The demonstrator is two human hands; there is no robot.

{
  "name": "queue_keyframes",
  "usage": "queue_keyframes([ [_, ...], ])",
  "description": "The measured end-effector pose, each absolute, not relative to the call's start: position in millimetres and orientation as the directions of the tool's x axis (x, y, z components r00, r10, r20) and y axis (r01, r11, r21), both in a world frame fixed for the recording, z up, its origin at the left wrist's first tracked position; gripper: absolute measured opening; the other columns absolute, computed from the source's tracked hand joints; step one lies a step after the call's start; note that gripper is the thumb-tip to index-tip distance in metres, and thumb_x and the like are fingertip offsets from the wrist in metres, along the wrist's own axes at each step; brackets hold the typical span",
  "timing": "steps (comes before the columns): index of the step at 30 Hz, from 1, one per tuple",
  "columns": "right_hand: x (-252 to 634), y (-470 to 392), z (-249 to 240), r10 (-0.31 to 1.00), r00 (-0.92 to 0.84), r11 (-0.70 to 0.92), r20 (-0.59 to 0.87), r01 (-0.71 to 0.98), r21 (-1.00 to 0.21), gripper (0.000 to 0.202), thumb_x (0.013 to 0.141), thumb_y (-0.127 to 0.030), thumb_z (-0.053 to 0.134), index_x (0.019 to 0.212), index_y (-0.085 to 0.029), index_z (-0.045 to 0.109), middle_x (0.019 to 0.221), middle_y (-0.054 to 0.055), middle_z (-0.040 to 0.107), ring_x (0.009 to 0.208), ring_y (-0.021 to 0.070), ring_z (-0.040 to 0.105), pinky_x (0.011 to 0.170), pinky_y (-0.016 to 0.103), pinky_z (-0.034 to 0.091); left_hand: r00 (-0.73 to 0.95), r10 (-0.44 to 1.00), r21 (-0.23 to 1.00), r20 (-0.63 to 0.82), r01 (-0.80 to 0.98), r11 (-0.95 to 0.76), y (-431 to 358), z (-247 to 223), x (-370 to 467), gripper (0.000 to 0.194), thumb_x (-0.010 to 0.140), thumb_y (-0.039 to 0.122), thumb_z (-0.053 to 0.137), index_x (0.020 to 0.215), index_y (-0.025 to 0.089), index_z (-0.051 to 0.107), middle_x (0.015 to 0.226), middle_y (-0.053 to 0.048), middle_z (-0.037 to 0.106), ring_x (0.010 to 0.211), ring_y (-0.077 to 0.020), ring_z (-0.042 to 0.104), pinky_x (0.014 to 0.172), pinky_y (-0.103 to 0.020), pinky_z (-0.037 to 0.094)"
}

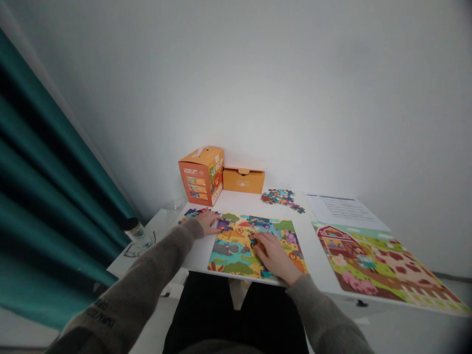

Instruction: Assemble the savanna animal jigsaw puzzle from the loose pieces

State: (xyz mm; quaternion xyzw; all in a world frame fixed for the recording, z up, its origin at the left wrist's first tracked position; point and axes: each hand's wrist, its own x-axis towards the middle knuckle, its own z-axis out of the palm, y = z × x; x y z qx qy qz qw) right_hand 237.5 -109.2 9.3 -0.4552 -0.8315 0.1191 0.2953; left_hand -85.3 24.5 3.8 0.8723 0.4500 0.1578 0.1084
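Note:
A colourful animal jigsaw puzzle (pixel 241 238) lies on the white table in front of me. My right hand (pixel 275 253) rests over its middle, fingers curled at a small dark puzzle piece (pixel 253 242) by the fingertips. At the puzzle's upper left edge is my left hand (pixel 207 222), its thumb and fingers apart beside a purple puzzle piece (pixel 223 225). Several loose dark pieces (pixel 193 213) lie just behind the left hand, partly covered by it. A blue patch of pieces (pixel 259 221) shows near the top edge.
An orange puzzle box (pixel 202 174) and an open orange drawer-like box (pixel 243 181) stand at the back. Mixed loose pieces (pixel 278 196) are heaped behind the puzzle. On the right are a farm picture (pixel 379 263) and a printed sheet (pixel 342 209). A dark-lidded bottle (pixel 139 234) and glasses (pixel 131 250) sit left.

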Motion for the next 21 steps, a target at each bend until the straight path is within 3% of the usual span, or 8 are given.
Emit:
queue_keyframes([
  [6, 236, -110, 9, 0.83, -0.41, 0.549, 0.377, 0.721, -0.424, 0.028, 0.097, -0.02, 0.05, 0.121, -0.022, 0.062, 0.12, 0.01, 0.065, 0.113, 0.0259, 0.057, 0.099, 0.045, 0.044, 0.593, 0.802, 0.193, 0.07, 0.781, -0.594, 22, 10, -80, 0.044, 0.076, 0.04, 0.072, 0.115, 0.019, 0.069, 0.095, -0.006, 0.064, 0.092, -0.0239, 0.059, 0.085, -0.032, 0.044],
  [21, 235, -110, 10, 0.825, -0.415, 0.555, 0.384, 0.724, -0.409, 0.025, 0.096, -0.018, 0.051, 0.119, -0.022, 0.062, 0.12, 0.009, 0.065, 0.113, 0.0261, 0.056, 0.097, 0.045, 0.043, 0.539, 0.84, 0.28, 0.067, 0.798, -0.534, 27, 3, -61, 0.038, 0.073, 0.019, 0.07, 0.111, 0.015, 0.071, 0.093, -0.007, 0.061, 0.079, -0.0195, 0.061, 0.078, -0.029, 0.049],
])
